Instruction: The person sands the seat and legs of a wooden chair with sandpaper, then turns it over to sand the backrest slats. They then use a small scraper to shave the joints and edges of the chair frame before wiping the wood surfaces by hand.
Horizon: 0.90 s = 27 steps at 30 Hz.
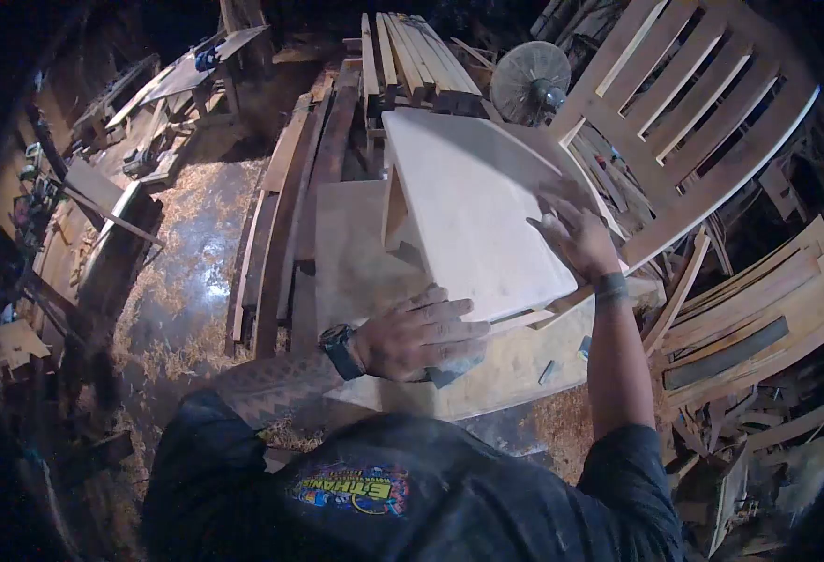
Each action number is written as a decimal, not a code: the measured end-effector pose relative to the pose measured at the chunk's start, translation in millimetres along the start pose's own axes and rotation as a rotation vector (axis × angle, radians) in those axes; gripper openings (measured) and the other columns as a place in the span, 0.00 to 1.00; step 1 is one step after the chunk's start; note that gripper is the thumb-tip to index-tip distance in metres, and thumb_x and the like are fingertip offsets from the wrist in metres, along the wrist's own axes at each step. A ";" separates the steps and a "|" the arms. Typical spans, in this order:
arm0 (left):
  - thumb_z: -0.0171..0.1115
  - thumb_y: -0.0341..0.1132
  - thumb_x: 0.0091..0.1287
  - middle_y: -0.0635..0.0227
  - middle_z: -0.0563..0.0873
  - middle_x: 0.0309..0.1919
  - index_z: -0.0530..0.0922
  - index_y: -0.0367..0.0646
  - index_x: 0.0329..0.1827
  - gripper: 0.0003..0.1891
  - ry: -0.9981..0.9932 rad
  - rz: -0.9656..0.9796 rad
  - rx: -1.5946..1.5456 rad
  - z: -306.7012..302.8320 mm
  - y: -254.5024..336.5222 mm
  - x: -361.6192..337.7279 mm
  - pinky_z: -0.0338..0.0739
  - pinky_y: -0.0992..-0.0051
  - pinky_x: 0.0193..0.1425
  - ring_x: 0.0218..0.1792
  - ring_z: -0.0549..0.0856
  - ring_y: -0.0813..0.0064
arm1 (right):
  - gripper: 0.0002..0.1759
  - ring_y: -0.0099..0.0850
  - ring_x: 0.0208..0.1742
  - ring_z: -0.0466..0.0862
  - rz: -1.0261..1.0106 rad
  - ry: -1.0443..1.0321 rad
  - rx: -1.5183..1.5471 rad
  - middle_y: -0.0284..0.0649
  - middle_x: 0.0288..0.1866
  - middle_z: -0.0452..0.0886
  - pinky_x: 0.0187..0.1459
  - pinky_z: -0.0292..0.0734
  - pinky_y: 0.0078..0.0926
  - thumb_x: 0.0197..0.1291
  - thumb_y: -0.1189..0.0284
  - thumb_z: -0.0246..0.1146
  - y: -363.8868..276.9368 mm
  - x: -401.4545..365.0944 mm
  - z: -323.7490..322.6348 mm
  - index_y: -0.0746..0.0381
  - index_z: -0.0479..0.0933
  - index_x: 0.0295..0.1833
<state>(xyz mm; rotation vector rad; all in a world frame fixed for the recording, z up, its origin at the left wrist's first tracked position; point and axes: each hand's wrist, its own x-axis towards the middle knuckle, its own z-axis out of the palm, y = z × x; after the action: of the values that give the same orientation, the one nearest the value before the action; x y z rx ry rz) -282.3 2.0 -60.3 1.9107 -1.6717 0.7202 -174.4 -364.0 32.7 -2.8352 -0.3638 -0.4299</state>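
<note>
A pale wooden chair seat (477, 206) fills the middle of the view, joined to a slatted chair back (655, 164) at the upper right. My left hand (421, 335) lies with fingers stretched out at the seat's near left corner, and a small grey piece (456, 371) shows just below the fingers. On the right part of the seat, my right hand (576, 239) presses down with bent fingers. Something whitish shows between its thumb and fingers; I cannot tell what it is.
Beneath the chair is a light board surface (505, 375) with a small dark piece (547, 372) on it. Long planks (313, 187) run along the left, with wood shavings (187, 234) on the floor. A round fan (530, 82) stands behind. Curved wooden parts (758, 309) are piled at right.
</note>
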 end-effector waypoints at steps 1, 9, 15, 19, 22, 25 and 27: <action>0.66 0.38 0.66 0.64 0.77 0.78 0.78 0.53 0.74 0.30 -0.009 0.032 -0.013 -0.1 -4.8 -0.3 0.66 0.46 0.80 0.77 0.73 0.52 | 0.32 0.57 0.60 0.86 -0.058 0.009 0.065 0.55 0.59 0.87 0.63 0.79 0.49 0.72 0.49 0.64 3.1 1.8 4.8 0.57 0.79 0.72; 0.67 0.40 0.68 0.57 0.72 0.79 0.74 0.48 0.77 0.32 0.100 -0.262 -0.043 13.2 -175.3 -37.7 0.59 0.46 0.87 0.81 0.67 0.48 | 0.30 0.57 0.62 0.85 0.056 -0.090 0.088 0.54 0.61 0.87 0.64 0.79 0.49 0.73 0.49 0.63 -19.3 -2.9 -5.5 0.57 0.79 0.72; 0.58 0.54 0.76 0.52 0.70 0.80 0.71 0.45 0.78 0.33 -0.030 -0.054 0.074 -23.2 -159.4 -17.6 0.55 0.42 0.87 0.83 0.63 0.44 | 0.29 0.57 0.61 0.84 -0.015 0.019 0.014 0.54 0.62 0.86 0.62 0.79 0.50 0.74 0.50 0.62 -4.1 -5.0 3.3 0.56 0.80 0.71; 0.54 0.54 0.79 0.60 0.83 0.70 0.80 0.47 0.71 0.27 0.162 -0.005 -0.200 18.8 -54.4 4.1 0.64 0.43 0.80 0.74 0.77 0.52 | 0.29 0.54 0.65 0.84 0.063 -0.066 0.071 0.59 0.63 0.85 0.67 0.76 0.45 0.72 0.56 0.64 -19.6 0.3 -6.4 0.65 0.80 0.69; 0.49 0.52 0.82 0.65 0.87 0.66 0.85 0.49 0.66 0.24 0.153 0.183 -0.233 4.3 -7.1 23.2 0.74 0.54 0.71 0.64 0.85 0.60 | 0.28 0.55 0.64 0.84 0.087 -0.071 0.055 0.58 0.62 0.86 0.66 0.76 0.45 0.72 0.57 0.65 -33.6 -1.7 -10.7 0.65 0.81 0.68; 0.46 0.59 0.84 0.67 0.85 0.69 0.85 0.51 0.65 0.27 0.223 0.382 -0.361 25.4 -35.8 19.3 0.74 0.58 0.70 0.68 0.82 0.59 | 0.27 0.54 0.61 0.85 0.119 -0.044 -0.016 0.57 0.59 0.87 0.64 0.78 0.44 0.71 0.59 0.65 -25.4 -2.6 -3.3 0.65 0.81 0.67; 0.44 0.59 0.84 0.66 0.85 0.70 0.86 0.52 0.64 0.28 0.253 0.418 -0.363 32.3 -38.0 19.1 0.74 0.56 0.70 0.68 0.82 0.58 | 0.28 0.55 0.59 0.86 0.103 -0.018 0.051 0.57 0.56 0.87 0.61 0.80 0.45 0.70 0.56 0.66 -19.3 -3.0 0.7 0.61 0.82 0.68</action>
<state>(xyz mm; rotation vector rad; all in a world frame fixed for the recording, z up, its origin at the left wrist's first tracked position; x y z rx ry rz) -240.5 -29.0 -72.1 1.1860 -1.9010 0.7160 -182.4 -346.3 35.1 -2.7940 -0.2281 -0.3691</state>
